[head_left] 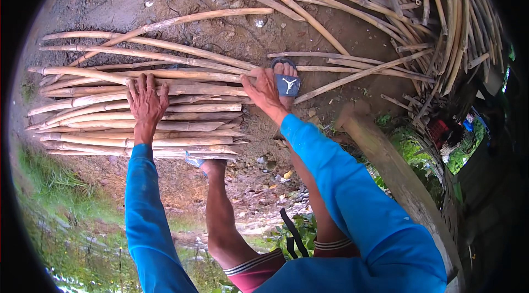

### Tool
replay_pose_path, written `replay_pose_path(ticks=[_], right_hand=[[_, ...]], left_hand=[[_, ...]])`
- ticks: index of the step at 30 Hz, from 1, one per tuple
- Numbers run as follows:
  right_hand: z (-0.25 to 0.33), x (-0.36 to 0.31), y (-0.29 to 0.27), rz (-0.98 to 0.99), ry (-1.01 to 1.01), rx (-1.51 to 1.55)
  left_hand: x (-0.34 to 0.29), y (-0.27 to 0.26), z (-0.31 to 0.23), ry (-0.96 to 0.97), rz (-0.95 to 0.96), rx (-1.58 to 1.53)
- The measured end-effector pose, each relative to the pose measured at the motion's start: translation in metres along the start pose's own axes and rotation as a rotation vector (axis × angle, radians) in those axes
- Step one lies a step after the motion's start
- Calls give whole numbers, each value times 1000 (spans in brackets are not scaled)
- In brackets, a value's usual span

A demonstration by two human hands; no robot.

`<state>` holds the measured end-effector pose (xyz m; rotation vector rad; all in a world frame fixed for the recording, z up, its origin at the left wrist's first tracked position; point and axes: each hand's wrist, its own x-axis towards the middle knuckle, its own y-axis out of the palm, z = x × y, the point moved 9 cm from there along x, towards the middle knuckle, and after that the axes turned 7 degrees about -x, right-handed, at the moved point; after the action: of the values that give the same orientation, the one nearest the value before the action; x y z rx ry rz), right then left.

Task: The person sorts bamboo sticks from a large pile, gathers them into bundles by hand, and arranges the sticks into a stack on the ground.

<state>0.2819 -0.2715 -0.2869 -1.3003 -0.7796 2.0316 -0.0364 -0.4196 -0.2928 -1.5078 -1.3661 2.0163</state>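
Observation:
A row of cut bamboo poles [204, 126] lies side by side on the ground, their ends roughly lined up at the right. My left hand [146, 101] lies over the upper part of this row, palm down, with fingers spread across a pole. At the right end of the upper poles is my right hand [264, 92], its fingers curled at a bamboo pole [220, 76]; the fingertips are partly hidden. Just beyond that hand, my sandalled foot [286, 81] stands against the poles. My other foot [212, 165] is at the row's near edge.
Loose curved poles [182, 18] lie across the muddy ground [204, 3] beyond the row. A large heap of poles [441, 12] fills the far right. A thick wooden beam [397, 177] slants beside my right arm. Grass [60, 183] grows at the near left.

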Motion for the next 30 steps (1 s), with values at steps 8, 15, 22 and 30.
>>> replay_pose_path(ticks=[8, 15, 22, 30], right_hand=[[-82, 151, -125, -395, -124, -270], [-87, 196, -109, -211, -298, -381], [-127, 139, -83, 281, -432, -443], [-306, 101, -162, 298, 41, -539]], left_hand=[[25, -13, -38, 66, -46, -4], [45, -24, -59, 33, -93, -167], [118, -87, -153, 261, -292, -720], [215, -92, -256, 206, -58, -1128]])
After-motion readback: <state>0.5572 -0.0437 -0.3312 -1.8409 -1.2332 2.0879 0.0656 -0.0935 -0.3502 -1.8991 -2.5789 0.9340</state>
